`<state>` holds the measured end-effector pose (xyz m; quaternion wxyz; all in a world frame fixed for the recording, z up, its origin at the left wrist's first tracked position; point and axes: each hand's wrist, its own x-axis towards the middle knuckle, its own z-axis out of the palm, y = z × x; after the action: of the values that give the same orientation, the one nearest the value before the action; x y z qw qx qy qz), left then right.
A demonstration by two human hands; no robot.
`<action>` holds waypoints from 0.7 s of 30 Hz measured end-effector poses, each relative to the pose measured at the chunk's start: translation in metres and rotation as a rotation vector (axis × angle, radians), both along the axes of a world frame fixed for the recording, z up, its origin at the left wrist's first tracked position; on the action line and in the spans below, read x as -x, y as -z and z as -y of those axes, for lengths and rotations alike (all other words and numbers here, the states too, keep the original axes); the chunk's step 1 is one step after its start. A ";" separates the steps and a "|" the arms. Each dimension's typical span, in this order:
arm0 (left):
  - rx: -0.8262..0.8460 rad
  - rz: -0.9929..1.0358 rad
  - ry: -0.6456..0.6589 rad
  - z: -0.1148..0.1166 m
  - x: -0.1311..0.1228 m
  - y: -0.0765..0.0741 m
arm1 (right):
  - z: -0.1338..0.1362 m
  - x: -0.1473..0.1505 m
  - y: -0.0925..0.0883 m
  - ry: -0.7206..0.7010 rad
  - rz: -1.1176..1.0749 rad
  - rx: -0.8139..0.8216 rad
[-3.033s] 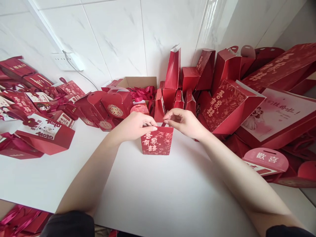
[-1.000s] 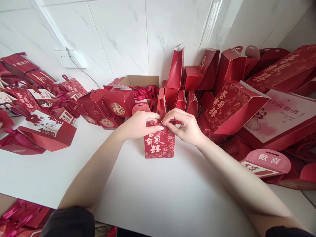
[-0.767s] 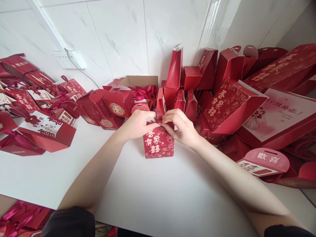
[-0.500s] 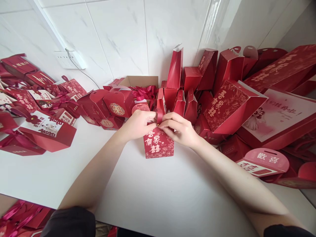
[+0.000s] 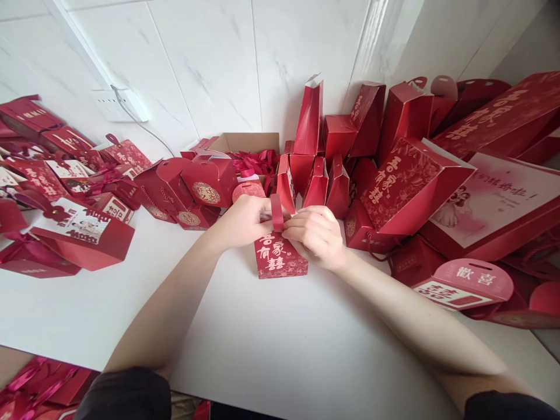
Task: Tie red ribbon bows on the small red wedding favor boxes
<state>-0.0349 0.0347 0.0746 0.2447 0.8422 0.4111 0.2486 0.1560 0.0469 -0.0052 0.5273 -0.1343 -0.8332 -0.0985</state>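
A small red gift box [image 5: 282,262] with pale Chinese lettering stands on the white table in front of me. Above its top rises a looped dark red strap [image 5: 277,213]. My left hand [image 5: 247,221] is closed around the upper left of the box, its fingertips partly hidden behind the strap. On the other side, the fingers of my right hand [image 5: 317,236] are bent in a pinch at the strap's lower end, against the top of the box. Exactly what sits between those fingertips is hidden.
Red gift boxes [image 5: 394,186] are piled along the right, and more decorated boxes [image 5: 83,230] lie at the left. A cardboard carton [image 5: 247,141] holding dark pink ribbons stands at the back against the tiled wall. A wall socket [image 5: 120,105] has a cable plugged in.
My right hand has turned and its fingers have curled in more tightly at the strap. The strap's loop has shifted slightly left and faces me more. The box stays in place.
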 end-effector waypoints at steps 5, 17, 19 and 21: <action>0.068 -0.045 0.043 -0.006 0.004 0.002 | 0.008 -0.006 -0.009 -0.029 0.197 0.174; 0.076 -0.135 0.084 -0.006 0.005 0.001 | 0.016 0.001 -0.016 -0.199 -0.004 -0.133; 0.070 -0.139 0.083 -0.007 0.006 0.003 | 0.014 0.002 -0.012 -0.188 -0.011 -0.086; 0.064 -0.141 0.080 -0.008 0.006 0.004 | 0.014 0.002 -0.014 -0.187 -0.014 0.000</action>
<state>-0.0412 0.0430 0.0708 0.2518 0.8652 0.4009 0.1654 0.1541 0.0328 0.0085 0.5398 -0.0565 -0.8385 -0.0482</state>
